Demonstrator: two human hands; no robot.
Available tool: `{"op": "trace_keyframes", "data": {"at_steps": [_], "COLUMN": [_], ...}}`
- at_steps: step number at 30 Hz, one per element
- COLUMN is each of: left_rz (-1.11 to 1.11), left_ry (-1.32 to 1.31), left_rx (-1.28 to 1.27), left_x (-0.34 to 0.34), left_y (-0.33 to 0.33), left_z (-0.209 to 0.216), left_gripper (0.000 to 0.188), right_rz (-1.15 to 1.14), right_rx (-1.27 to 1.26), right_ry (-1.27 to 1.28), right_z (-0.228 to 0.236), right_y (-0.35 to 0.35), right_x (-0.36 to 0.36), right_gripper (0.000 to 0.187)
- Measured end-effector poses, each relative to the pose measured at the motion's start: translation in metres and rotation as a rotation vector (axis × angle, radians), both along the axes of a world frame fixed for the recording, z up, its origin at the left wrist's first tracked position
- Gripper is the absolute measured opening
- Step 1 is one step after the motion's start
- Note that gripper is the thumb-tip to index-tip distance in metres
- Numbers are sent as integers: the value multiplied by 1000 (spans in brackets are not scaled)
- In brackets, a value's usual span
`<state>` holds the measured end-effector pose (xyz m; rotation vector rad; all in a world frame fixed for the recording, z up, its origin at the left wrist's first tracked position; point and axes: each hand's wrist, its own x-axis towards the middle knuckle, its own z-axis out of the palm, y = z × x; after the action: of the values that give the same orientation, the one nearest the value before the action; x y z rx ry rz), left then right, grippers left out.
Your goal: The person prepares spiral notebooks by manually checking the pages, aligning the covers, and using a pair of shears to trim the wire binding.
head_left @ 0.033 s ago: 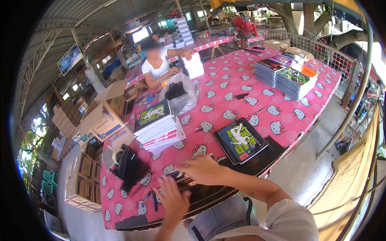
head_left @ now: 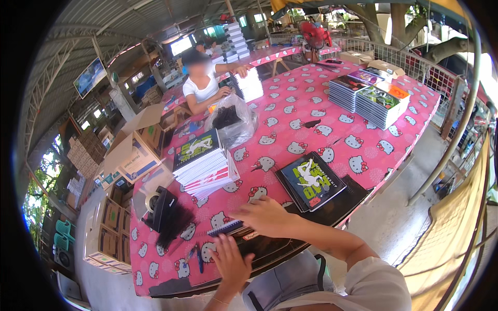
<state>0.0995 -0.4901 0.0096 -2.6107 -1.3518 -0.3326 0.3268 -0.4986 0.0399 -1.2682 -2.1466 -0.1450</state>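
A dark spiral-bound notebook [head_left: 226, 227] lies at the near edge of the table, its coil edge showing between my hands. My left hand [head_left: 232, 263] is at its near side, fingers stretched out and thumb apart. My right hand [head_left: 265, 217] reaches over its right part with the fingers extended, covering much of it. To the right, several dark notebooks with green lettering and a white figure [head_left: 311, 182] rest in a small pile. A taller stack of spiral notebooks [head_left: 199, 155] stands beyond my left hand.
A black tape dispenser [head_left: 163, 206] and pens [head_left: 196, 257] lie left on the pink patterned table [head_left: 290, 122]. Notebook stacks [head_left: 371, 98] stand far right. Across the table, a person [head_left: 205, 85] holds a white spiral-bound pad beside a plastic bag [head_left: 233, 124]. Cartons [head_left: 109, 228] stand on the floor.
Both hands have shifted slightly toward the right and nearer me. More of the notebook's coil edge shows between them now.
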Motion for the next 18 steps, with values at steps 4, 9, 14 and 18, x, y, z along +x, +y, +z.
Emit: {"op": "trace_keyframes", "data": {"at_steps": [4,9,14,18], "left_rz": [-51,-230,-190,-208], "left_ry": [-227,-8,-104,-56], "left_rx": [317,34,137,209], "left_x": [11,-4,21,23], "left_y": [23,9,19,26], "left_z": [12,-27,12,15], "left_gripper": [83,82,84,88], "right_rz": [-24,-6,24,46], "right_rx": [-159,-139,-203,-182], "right_ry": [-95,-18,35,41], "right_z": [7,17,8,10], "right_y": [2,1,6,11], "right_x": [12,13,23,15], "right_gripper": [37,33,27,30]}}
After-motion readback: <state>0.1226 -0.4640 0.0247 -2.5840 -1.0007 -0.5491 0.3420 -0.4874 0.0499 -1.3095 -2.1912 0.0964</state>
